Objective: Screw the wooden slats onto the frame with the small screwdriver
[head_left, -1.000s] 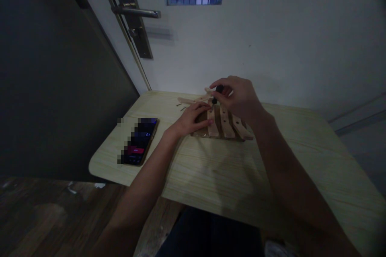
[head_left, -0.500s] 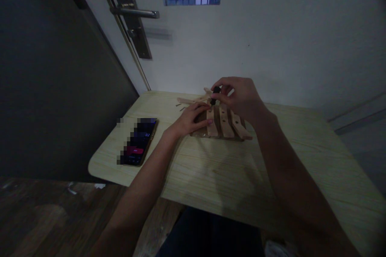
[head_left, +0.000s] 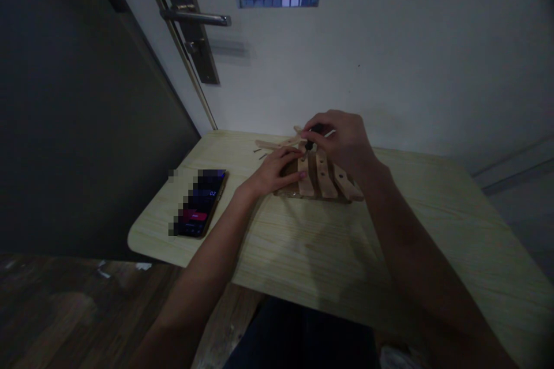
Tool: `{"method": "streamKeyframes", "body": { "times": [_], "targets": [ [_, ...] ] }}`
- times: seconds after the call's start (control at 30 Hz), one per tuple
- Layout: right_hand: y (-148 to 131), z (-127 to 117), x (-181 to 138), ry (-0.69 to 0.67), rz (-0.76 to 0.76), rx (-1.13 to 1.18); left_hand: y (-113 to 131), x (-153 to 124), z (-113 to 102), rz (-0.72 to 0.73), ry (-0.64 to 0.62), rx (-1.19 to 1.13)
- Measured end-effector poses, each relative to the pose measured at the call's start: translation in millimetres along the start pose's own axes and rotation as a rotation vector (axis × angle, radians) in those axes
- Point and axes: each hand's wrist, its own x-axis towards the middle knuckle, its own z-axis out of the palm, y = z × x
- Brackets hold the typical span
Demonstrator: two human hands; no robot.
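My right hand is closed around a screwdriver with a dark handle. It leans over the leftmost wooden strip, its tip close to that strip's upper hole. My left hand lies at the left of the strips, thumb and fingers spread, fingertips touching the leftmost strip. Two more pale strips with holes, a middle strip and a slanted right strip, lie across a brown base. Whether a screw sits under the tip is too small to tell.
Behind my left hand lie a loose wooden piece and a few small screws. A phone with its screen lit rests on the left of the pale table. A white door with a metal handle stands behind the table.
The screwdriver's handle has tilted to the right, and my right hand has turned slightly with it. My left hand stays in place on the strip. The view has shifted slightly.
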Motion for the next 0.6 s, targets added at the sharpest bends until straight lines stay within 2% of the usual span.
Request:
{"method": "streamKeyframes", "body": {
  "times": [0.27,0.47,0.6],
  "targets": [
    [3,2,-8,0.019,-0.066,-0.068,-2,0,1,-0.005,-0.005,-0.012],
    [-5,-5,-5,-0.074,-0.003,-0.007,-2,0,0,-0.007,-0.008,-0.002],
    [-5,-6,-2,-0.064,0.029,-0.049,0,0,-1,-0.021,-0.005,-0.009]
  ]
}}
